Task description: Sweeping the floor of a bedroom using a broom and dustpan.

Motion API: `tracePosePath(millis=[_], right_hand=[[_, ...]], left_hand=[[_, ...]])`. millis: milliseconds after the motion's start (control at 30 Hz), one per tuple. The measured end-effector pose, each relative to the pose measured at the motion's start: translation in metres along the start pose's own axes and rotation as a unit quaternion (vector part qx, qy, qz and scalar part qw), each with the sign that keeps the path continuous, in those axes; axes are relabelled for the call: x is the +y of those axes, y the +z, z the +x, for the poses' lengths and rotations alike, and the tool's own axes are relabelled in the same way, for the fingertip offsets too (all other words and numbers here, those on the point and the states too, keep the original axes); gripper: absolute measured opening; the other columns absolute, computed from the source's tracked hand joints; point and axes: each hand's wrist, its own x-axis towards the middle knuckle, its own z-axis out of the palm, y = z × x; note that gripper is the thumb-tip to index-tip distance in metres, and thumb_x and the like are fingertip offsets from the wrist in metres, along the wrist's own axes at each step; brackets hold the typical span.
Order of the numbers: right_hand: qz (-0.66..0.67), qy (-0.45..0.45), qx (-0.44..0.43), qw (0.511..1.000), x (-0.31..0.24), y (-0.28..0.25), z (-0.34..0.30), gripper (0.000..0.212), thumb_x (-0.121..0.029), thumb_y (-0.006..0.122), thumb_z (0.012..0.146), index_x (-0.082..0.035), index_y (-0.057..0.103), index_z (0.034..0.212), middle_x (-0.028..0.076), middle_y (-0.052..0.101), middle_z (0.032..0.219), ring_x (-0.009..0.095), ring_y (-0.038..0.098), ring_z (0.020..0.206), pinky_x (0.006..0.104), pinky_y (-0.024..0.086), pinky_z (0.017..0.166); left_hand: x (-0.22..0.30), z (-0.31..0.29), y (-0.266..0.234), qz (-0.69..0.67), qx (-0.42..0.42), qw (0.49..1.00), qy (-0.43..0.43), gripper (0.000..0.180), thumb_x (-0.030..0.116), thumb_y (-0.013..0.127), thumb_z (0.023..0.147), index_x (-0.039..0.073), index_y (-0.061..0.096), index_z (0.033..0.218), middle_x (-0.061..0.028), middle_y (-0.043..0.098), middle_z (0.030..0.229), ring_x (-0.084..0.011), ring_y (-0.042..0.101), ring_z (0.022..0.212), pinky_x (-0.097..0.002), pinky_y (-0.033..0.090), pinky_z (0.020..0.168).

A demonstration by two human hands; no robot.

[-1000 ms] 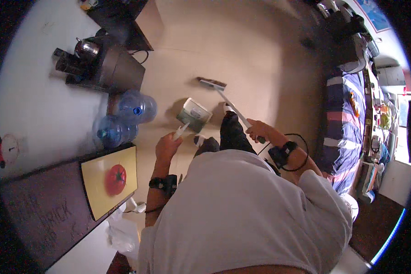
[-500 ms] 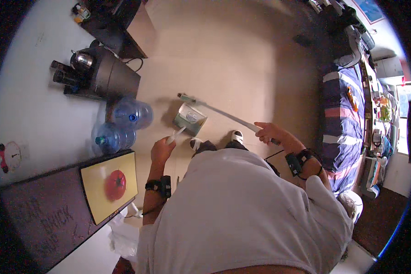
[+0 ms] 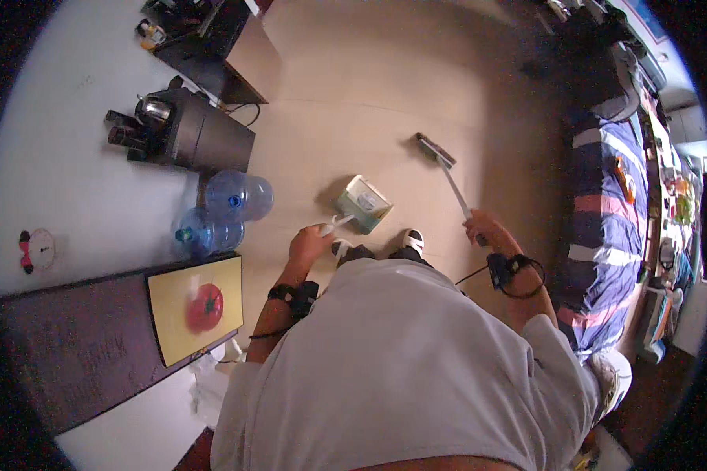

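Observation:
My left hand (image 3: 309, 242) is closed round the pale handle of a dustpan (image 3: 363, 206). The pan is green and whitish, in front of my feet, its mouth facing away from me. My right hand (image 3: 481, 226) grips the upper end of a broom (image 3: 456, 188) with a long light-grey stick. Its narrow dark head (image 3: 434, 149) is at the floor, ahead and to the right of the dustpan and apart from it. What lies inside the pan is too blurred to make out.
At the left are two large blue water bottles (image 3: 239, 195), a dark cabinet (image 3: 204, 129) with a kettle (image 3: 155, 109), and a screen (image 3: 198, 308) showing a tomato. A bed (image 3: 605, 224) with striped bedding runs along the right. Pale floor (image 3: 353, 102) stretches ahead.
The broom head has swung right, away from beside the dustpan. My right hand has shifted slightly. The dustpan and my left hand appear further right, partly because the whole view has shifted.

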Motion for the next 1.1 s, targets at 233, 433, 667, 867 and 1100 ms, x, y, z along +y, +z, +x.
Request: tracePosePath(millis=[233, 433, 667, 867, 1100], right_hand=[[-0.313, -0.206, -0.336, 0.864, 0.027, 0.007, -0.050, 0.038, -0.010, 0.058, 0.090, -0.005, 0.045, 0.124, 0.000, 0.047, 0.061, 0.010, 0.046, 0.049, 0.0270, 0.040, 0.041], [-0.166, 0.163, -0.202, 0.951, -0.009, 0.032, -0.065, 0.065, -0.011, 0.061, 0.087, -0.009, 0.032, 0.145, 0.008, 0.061, 0.087, 0.016, 0.057, 0.064, 0.0315, 0.049, 0.054], [-0.411, 0.067, -0.122, 0.901, -0.107, 0.141, -0.084, 0.069, -0.013, 0.060, 0.085, -0.012, 0.029, 0.147, 0.006, 0.055, 0.064, 0.014, 0.052, 0.047, 0.0308, 0.042, 0.038], [-0.370, -0.052, -0.172, 0.912, -0.103, 0.222, 0.032, 0.057, -0.013, 0.060, 0.084, -0.005, 0.040, 0.137, 0.006, 0.055, 0.064, 0.013, 0.052, 0.047, 0.0293, 0.043, 0.038], [-0.337, -0.110, -0.193, 0.915, -0.069, 0.287, 0.121, 0.052, -0.017, 0.064, 0.083, -0.002, 0.042, 0.129, 0.003, 0.051, 0.062, 0.012, 0.045, 0.043, 0.0281, 0.040, 0.038]], left_hand=[[0.032, -0.006, 0.005, 0.004, 0.010, 1.000, -0.025, 0.037, 0.042, 0.058, 0.079, 0.010, 0.066, 0.096, -0.0151, 0.067, 0.090, -0.0328, 0.064, 0.088, -0.0436, 0.050, 0.078], [0.010, -0.008, 0.006, 0.004, 0.018, 0.998, -0.062, 0.047, 0.043, 0.061, 0.081, 0.011, 0.064, 0.114, -0.0178, 0.067, 0.100, -0.0351, 0.064, 0.094, -0.0434, 0.049, 0.083], [-0.025, -0.026, -0.005, -0.014, 0.100, 0.991, -0.092, 0.046, 0.046, 0.058, 0.084, 0.010, 0.063, 0.112, -0.0190, 0.066, 0.102, -0.0373, 0.062, 0.097, -0.0465, 0.048, 0.085], [-0.062, -0.030, -0.020, -0.003, 0.127, 0.983, -0.134, 0.049, 0.048, 0.057, 0.084, 0.010, 0.063, 0.114, -0.0183, 0.066, 0.103, -0.0366, 0.061, 0.098, -0.0476, 0.047, 0.087], [-0.085, -0.033, -0.052, -0.023, 0.131, 0.978, -0.161, 0.050, 0.049, 0.059, 0.083, 0.010, 0.063, 0.114, -0.0171, 0.066, 0.103, -0.0361, 0.062, 0.098, -0.0458, 0.049, 0.086]])
